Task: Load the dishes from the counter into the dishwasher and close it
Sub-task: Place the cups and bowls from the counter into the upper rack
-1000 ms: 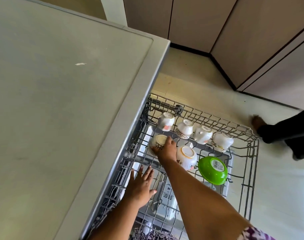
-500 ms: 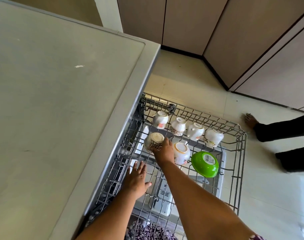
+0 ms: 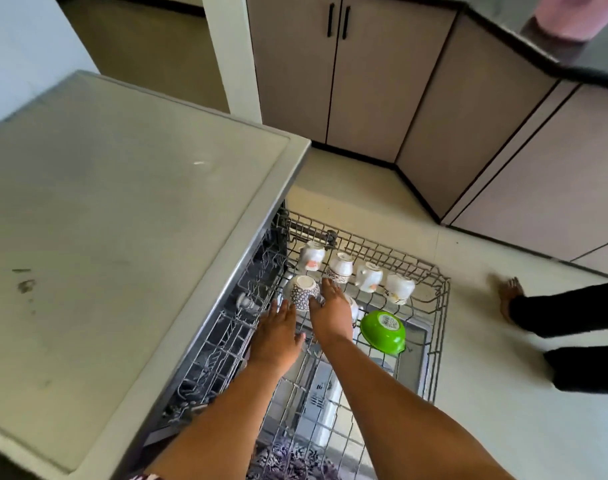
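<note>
Patterned cup [image 3: 304,292] touched by flat right hand [image 3: 331,315], left hand [image 3: 276,336] spread

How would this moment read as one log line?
rack: out | patterned cup: upside down | right hand: touching it | left hand: open

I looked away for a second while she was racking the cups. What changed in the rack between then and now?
The right hand has let go of the patterned cup; its fingers now lie straight beside it. The left hand moved forward toward that cup, still open. The four white cups and green bowl stayed put.
</note>
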